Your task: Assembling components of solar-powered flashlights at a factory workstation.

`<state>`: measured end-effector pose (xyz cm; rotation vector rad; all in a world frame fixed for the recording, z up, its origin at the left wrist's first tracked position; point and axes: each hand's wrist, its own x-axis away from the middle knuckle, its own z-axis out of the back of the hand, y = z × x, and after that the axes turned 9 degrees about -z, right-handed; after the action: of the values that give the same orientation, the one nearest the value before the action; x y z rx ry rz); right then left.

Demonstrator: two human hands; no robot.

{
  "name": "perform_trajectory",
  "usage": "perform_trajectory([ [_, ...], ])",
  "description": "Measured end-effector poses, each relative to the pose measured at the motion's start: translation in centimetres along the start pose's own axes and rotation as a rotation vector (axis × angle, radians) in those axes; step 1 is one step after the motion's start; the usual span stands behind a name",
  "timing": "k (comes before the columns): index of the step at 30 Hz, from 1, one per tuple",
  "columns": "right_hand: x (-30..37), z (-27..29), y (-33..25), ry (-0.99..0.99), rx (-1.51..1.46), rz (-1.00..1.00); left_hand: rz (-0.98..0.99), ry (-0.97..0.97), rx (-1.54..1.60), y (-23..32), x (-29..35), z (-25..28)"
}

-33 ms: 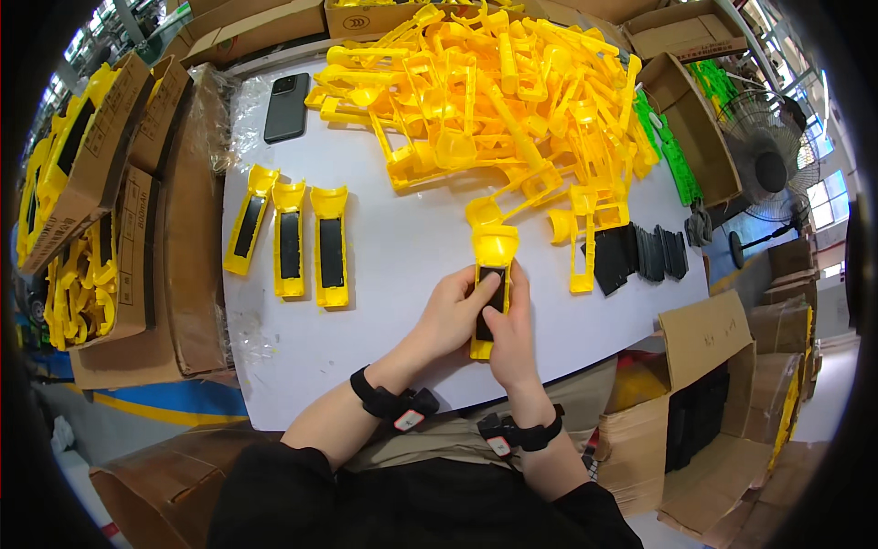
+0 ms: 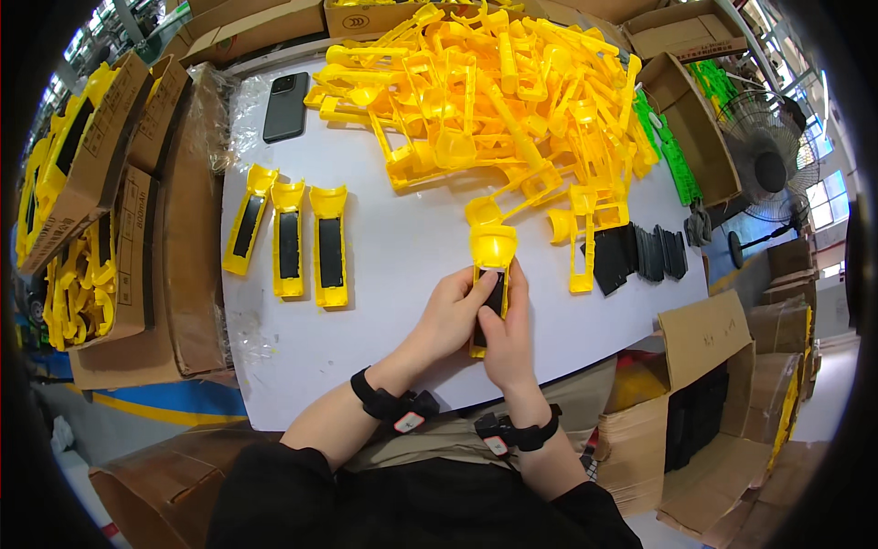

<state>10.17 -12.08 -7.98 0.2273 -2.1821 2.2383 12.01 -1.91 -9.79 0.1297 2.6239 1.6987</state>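
A yellow plastic scoop-shaped part (image 2: pixel 492 252) lies on the white table (image 2: pixel 402 265) in front of me, with a black pad (image 2: pixel 495 300) set in its handle. My left hand (image 2: pixel 448 316) and my right hand (image 2: pixel 508 331) both press on the pad and the handle, thumbs on the black strip. Three finished yellow parts with black pads (image 2: pixel 291 240) lie side by side to the left. A stack of loose black pads (image 2: pixel 640 254) sits to the right. A big heap of bare yellow parts (image 2: pixel 494 91) fills the far side of the table.
A black phone (image 2: pixel 285 106) lies at the far left of the table. Cardboard boxes with yellow parts (image 2: pixel 82 210) line the left side. More open boxes (image 2: pixel 713 384) stand at the right, with green parts (image 2: pixel 672 151) and a floor fan (image 2: pixel 768 169) beyond.
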Motion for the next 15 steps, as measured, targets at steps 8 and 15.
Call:
perform_trajectory([
  [8,-0.1,0.1,0.8,0.053,0.196,0.226,-0.046,0.07,-0.084,-0.2,0.2,0.0],
  [15,0.5,0.4,-0.5,-0.013,0.021,0.046,-0.007,-0.008,0.156,0.0,0.5,0.1],
])
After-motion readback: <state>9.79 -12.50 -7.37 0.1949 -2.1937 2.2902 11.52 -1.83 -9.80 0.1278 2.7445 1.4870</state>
